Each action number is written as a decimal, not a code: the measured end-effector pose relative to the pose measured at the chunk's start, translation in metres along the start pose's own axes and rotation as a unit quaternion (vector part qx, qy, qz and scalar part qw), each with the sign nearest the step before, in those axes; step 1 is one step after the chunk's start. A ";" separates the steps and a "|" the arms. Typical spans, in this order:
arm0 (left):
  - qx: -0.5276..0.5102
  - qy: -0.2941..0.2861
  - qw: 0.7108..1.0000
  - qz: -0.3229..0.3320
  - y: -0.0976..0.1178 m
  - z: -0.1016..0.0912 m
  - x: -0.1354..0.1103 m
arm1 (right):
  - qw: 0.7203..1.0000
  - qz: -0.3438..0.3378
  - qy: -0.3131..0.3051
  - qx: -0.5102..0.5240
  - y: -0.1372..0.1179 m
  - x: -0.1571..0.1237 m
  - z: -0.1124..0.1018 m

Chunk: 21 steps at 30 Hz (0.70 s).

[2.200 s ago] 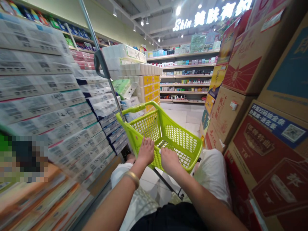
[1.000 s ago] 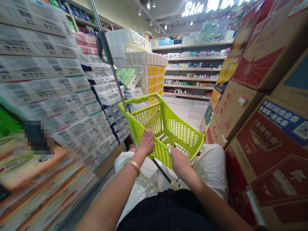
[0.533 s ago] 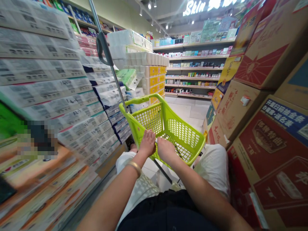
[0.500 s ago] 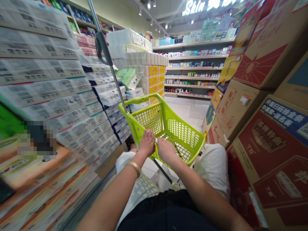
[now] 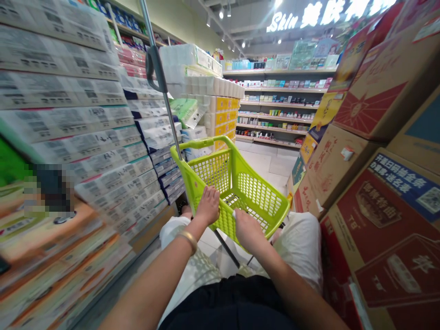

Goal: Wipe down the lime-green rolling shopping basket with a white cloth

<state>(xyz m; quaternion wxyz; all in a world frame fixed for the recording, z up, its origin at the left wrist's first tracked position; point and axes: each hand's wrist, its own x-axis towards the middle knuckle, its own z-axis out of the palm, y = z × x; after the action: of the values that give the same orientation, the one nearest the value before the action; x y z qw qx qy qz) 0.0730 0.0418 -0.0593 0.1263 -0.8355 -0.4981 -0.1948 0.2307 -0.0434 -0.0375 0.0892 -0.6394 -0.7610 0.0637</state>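
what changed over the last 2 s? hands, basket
The right hand slid rightward along the near rim of the lime-green plastic mesh shopping basket, away from the left hand; half a second ago they nearly touched. Nothing taken or let go: both hands still grip the rim, basket still empty.

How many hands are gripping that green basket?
2. The left hand grips the near rim of the green basket towards its left side. The right hand holds the same rim further right. No other hands show.

two hands (image 5: 208, 208) (image 5: 246, 229), one green basket (image 5: 261, 198)
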 end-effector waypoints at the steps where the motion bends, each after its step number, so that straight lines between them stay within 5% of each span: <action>1: 0.000 0.003 1.000 -0.001 0.000 0.000 -0.001 | 1.000 -0.009 -0.005 0.002 -0.008 0.009 -0.004; 7: -0.002 -0.003 1.000 0.010 -0.008 -0.001 -0.003 | 1.000 -0.027 -0.001 0.008 -0.028 0.032 -0.009; 16: 0.006 -0.020 1.000 0.011 -0.016 0.001 -0.001 | 0.998 -0.008 0.053 0.013 0.033 -0.039 0.026; 21: 0.007 -0.047 0.999 0.014 -0.018 0.000 0.008 | 0.994 0.005 0.107 0.005 0.038 -0.041 0.039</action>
<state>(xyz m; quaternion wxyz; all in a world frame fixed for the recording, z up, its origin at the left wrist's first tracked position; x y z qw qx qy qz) 0.0607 0.0562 -0.0550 0.1113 -0.8499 -0.4928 -0.1496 0.2661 -0.0766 -0.0856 0.1729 -0.6456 -0.7438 -0.0008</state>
